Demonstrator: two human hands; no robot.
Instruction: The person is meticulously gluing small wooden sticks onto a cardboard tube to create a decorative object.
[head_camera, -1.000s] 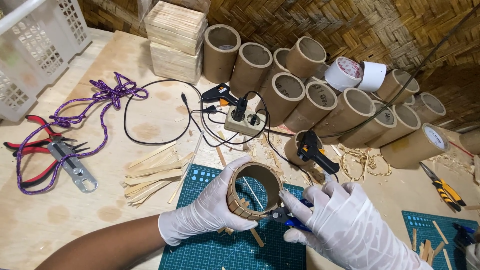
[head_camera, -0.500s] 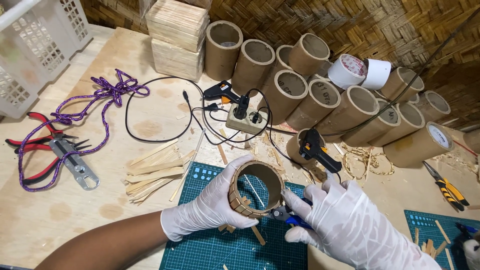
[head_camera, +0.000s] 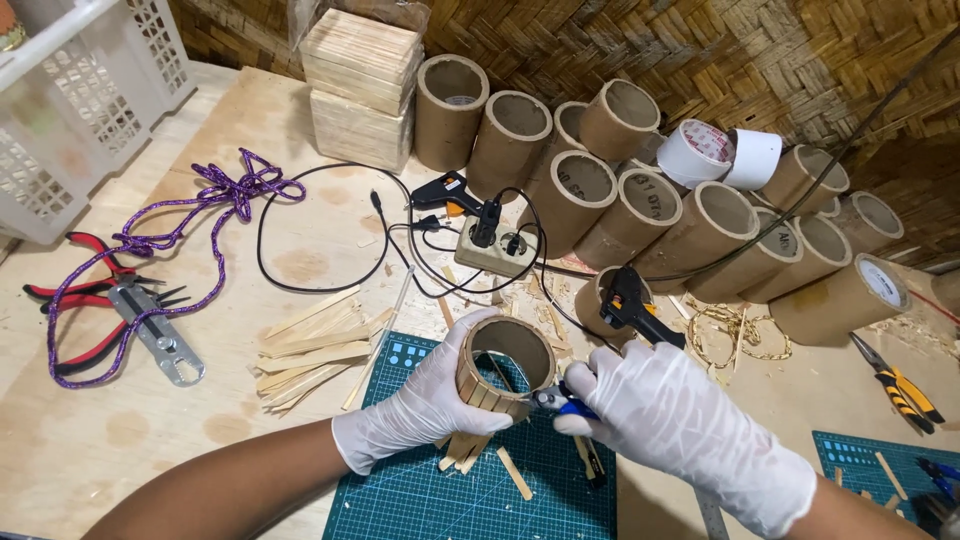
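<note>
Near the bottom middle of the frame, the left hand (head_camera: 420, 420) in a white glove wraps its fingers around a short cardboard ring (head_camera: 503, 368) with thin wooden sticks stuck on its side. The ring sits tipped up over the green cutting mat (head_camera: 450, 500).

The right hand (head_camera: 670, 420) is closed around small blue-handled cutters (head_camera: 560, 402), and the tip touches the ring's lower edge. I cannot tell if the blades are biting a stick, since the fingers hide them.

To do this well, hold the ring still and keep the left fingers away from the blades.

Loose sticks (head_camera: 310, 345) lie to the left. A black glue gun (head_camera: 632, 305) and black cords (head_camera: 400, 250) sit just above the hands, close enough to snag. Tall cardboard tubes (head_camera: 640, 190) stand along the top.
</note>
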